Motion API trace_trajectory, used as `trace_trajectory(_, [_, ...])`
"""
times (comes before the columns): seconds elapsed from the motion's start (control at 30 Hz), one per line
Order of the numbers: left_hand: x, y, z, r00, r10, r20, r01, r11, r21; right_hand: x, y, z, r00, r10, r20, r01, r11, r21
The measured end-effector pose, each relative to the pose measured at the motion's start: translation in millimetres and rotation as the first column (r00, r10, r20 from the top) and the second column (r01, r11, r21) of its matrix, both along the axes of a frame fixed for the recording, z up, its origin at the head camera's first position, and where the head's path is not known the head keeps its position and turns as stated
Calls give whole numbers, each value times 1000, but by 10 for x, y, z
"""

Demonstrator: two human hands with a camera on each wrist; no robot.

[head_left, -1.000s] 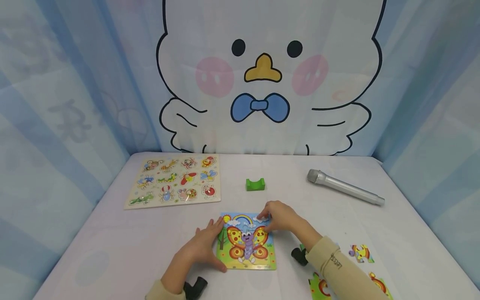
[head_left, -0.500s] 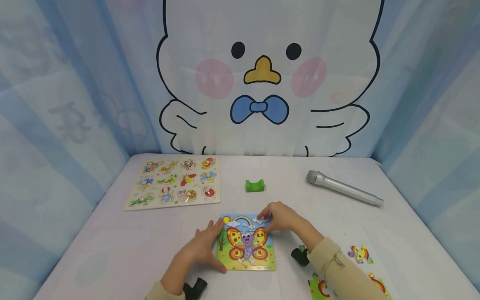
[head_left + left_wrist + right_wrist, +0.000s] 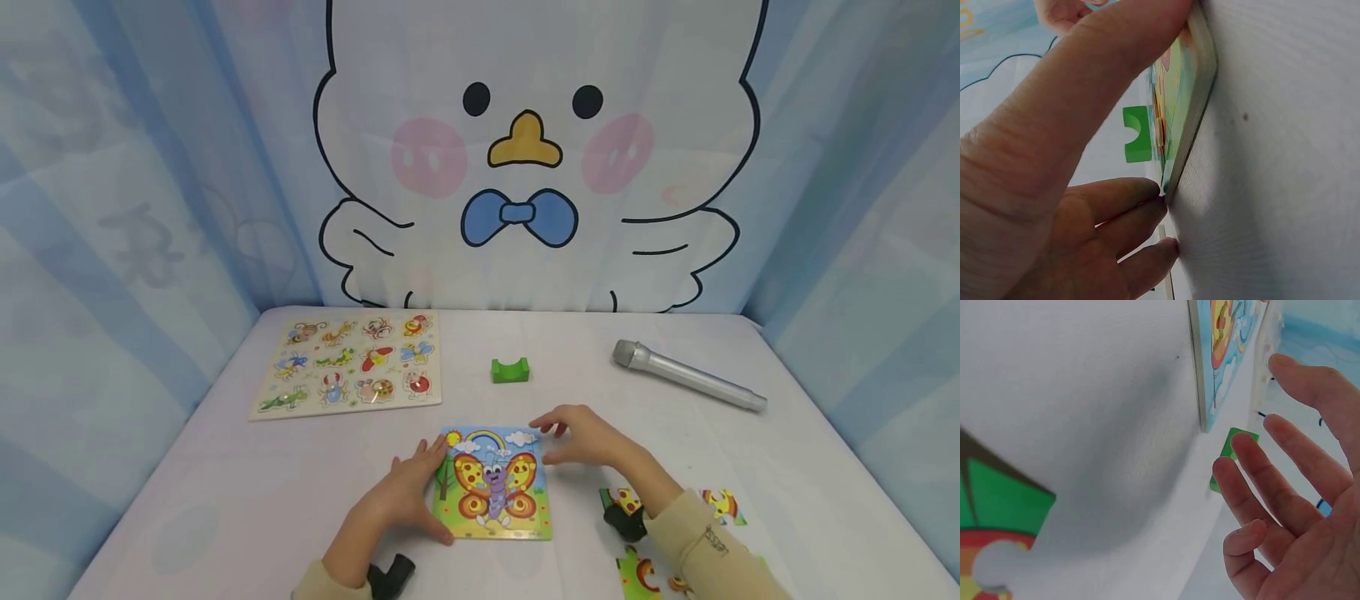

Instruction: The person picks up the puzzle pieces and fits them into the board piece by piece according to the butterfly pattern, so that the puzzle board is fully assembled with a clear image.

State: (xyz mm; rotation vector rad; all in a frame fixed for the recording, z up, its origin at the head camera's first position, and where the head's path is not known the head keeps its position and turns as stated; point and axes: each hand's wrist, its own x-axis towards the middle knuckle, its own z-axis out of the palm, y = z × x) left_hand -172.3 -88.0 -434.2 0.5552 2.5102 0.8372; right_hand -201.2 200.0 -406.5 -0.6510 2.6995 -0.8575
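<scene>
Two hands at a butterfly puzzle, lower centre of the head view.

The left hand (image 3: 405,492) presses straight fingers against the left edge of the butterfly puzzle (image 3: 493,483), which lies flat on the tabletop (image 3: 225,492). The right hand (image 3: 588,435) hovers open beside its upper right corner, holding nothing. Loose puzzle pieces (image 3: 723,506) lie at lower right; a green block (image 3: 510,369) and silver microphone (image 3: 686,375) sit farther up.

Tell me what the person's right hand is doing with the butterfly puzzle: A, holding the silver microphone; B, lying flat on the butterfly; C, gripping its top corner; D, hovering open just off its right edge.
D: the right hand hangs with fingers spread beside the butterfly puzzle, not touching it, while the left hand rests against its left edge.
</scene>
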Motion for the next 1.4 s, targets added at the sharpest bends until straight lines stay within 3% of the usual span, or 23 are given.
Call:
trace_trajectory(0.4, [-19,-28,-47,1000,-7,-9,7,1000,8,221,274,17,999,-34,-11,34,999,-23])
trace_trajectory(0.77, [-9,-19,-23,1000,3,-8,-3,1000,1,416,583,-18,998,-64,12,64,998,-1])
trace_trajectory(1.03, [-21,-17,-13,1000,6,-7,-6,1000,-4,545,740,-27,994,-84,71,82,996,38])
trace_trajectory(1.17, [-24,-20,-14,1000,4,-17,-4,1000,-4,599,809,-43,996,-77,53,73,995,66])
trace_trajectory(1.4, [-7,-29,-24,999,-8,-37,8,1000,7,655,827,-57,983,-139,120,127,987,102])
